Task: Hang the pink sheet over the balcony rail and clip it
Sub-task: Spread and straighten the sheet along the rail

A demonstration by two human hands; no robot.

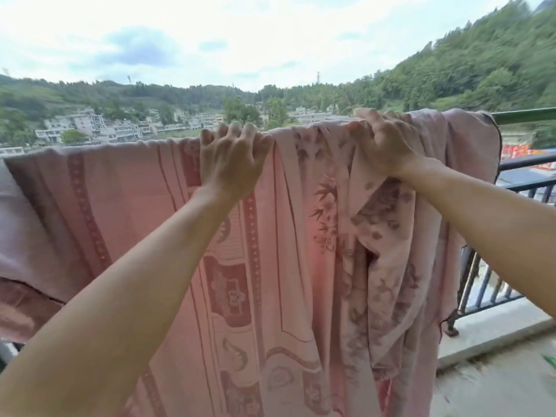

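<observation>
The pink sheet (144, 206) is gripped over the rail (523, 115) by the left hand (231, 164) and right hand (383, 145); unclipped, its bunched right part could be dragged off if released.

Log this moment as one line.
stage: sheet draped over rail | left hand: grips pink sheet at top fold | right hand: grips bunched part | green rail: bare at right | clipping: not yet done

Bright overcast daylight, soft shadows; wide-angle edge bending, slight blur overall.
</observation>
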